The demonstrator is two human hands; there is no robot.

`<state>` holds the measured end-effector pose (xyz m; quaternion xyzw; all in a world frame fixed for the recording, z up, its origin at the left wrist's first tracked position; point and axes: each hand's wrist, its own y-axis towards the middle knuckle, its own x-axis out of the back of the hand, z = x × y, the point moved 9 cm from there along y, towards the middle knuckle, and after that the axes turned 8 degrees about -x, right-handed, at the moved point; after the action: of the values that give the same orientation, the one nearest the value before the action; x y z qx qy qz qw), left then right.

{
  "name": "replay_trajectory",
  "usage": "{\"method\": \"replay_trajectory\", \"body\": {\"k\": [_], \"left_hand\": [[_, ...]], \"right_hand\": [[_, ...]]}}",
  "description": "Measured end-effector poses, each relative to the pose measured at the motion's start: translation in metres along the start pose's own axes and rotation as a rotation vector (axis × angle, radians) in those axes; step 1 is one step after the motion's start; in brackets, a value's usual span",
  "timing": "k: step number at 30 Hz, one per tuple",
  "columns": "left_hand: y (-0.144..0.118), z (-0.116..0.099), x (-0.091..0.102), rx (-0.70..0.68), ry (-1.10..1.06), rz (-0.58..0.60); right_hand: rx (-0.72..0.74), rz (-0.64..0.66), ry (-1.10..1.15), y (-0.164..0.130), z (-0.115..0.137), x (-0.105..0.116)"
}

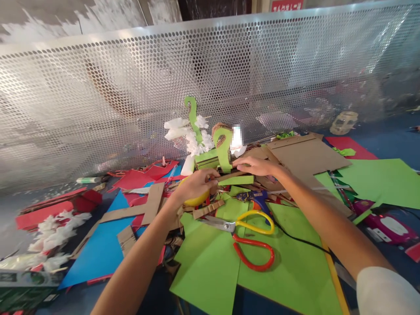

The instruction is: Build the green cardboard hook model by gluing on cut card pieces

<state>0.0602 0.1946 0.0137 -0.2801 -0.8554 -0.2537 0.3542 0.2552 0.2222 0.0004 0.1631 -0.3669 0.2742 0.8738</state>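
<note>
Your left hand (196, 186) is curled around a yellow round object (197, 200), fingertips pinching toward the base of the green cardboard model (215, 153). Your right hand (257, 166) lies flat, fingers pressed together, on a green strip (236, 180) at the model's foot. The model stands upright mid-table against the perforated metal screen (131, 87), white tissue tufts (197, 135) stuck behind it. Just nearer you: yellow-and-red scissors (249, 238) on green paper (210, 267), a blue glue gun (257, 199), cardboard sheets (305, 155) to the right.

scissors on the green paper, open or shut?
Shut. The scissors lie flat on the green paper, blades together in one point, yellow and red handles close together.
</note>
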Motion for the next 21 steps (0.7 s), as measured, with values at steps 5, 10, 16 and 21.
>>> {"method": "replay_trajectory", "body": {"k": [5, 10, 16, 21], "left_hand": [[-0.014, 0.001, 0.018, 0.074, -0.091, 0.111], [-0.026, -0.001, 0.014, 0.090, -0.083, 0.239], [-0.046, 0.007, 0.006, 0.072, -0.211, 0.172], [-0.061, -0.007, 0.004, 0.073, -0.368, 0.004]], "right_hand": [[0.104, 0.103, -0.122, -0.005, 0.000, -0.007], [-0.016, 0.073, -0.248, -0.008, -0.015, -0.007], [-0.176, -0.078, -0.385, -0.012, -0.027, -0.002], [-0.081, -0.070, -0.240, -0.004, -0.024, 0.000]]}}
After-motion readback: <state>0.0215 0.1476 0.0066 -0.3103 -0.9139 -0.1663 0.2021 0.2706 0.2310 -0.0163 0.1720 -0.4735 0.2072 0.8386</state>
